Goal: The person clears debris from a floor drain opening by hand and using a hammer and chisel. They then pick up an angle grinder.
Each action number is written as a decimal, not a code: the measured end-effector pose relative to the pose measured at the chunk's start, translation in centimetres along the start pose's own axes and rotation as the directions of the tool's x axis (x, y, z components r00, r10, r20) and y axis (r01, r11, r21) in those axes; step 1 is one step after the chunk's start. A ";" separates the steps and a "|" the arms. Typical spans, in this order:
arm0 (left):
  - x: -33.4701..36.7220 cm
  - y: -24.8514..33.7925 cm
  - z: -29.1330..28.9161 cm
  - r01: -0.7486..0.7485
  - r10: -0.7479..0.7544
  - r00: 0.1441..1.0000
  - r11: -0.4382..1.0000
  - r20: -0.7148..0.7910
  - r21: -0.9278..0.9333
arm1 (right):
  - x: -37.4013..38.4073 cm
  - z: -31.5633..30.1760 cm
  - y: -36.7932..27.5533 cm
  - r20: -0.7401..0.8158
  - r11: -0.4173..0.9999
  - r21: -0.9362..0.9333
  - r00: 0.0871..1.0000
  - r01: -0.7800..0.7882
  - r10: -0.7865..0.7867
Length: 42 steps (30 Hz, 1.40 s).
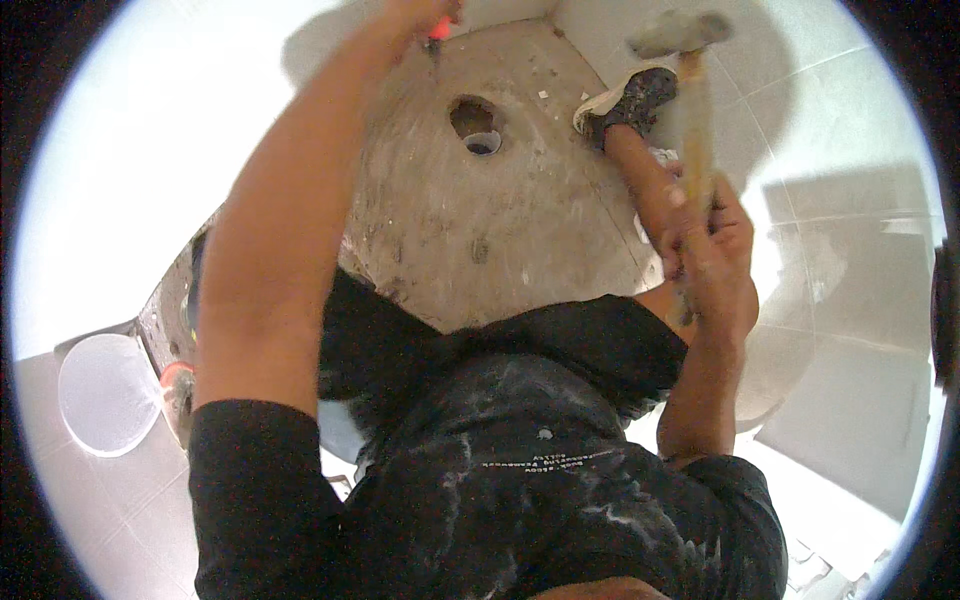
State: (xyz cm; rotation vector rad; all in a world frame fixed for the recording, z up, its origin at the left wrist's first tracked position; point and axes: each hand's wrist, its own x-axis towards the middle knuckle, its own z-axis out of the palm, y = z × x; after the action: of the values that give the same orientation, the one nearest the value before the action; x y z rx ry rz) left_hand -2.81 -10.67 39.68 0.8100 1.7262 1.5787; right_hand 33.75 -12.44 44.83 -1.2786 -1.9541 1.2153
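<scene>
My right hand (712,245) is shut on the wooden handle of a hammer (692,110), whose grey head is raised at the top right. My left hand (420,15) reaches up to the top edge, closed on a red-handled tool (438,32) held against the wall; most of that tool is hidden. Below both hands lies a bare cement floor (480,230) with a round drain hole (477,125) in it. My foot in a dusty dark shoe (632,100) stands at the right of the floor patch.
White tiled walls (850,200) close in on the right and the left. A round white lid (105,392) lies at the lower left beside an orange-rimmed thing. My black, dust-marked shirt fills the lower middle. Small bits of rubble dot the cement.
</scene>
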 end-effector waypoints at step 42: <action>9.9 -29.4 8.3 -0.034 -0.012 0.979 0.975 -0.203 -0.218 | 10.4 9.3 7.5 0.301 0.970 -0.122 0.923 -0.211 0.238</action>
State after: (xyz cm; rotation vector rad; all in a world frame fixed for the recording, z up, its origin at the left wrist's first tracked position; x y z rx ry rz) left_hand -2.41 -0.23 9.26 0.5654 1.6471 1.8762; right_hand 25.34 -5.62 33.22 -1.4610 -2.1461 1.5419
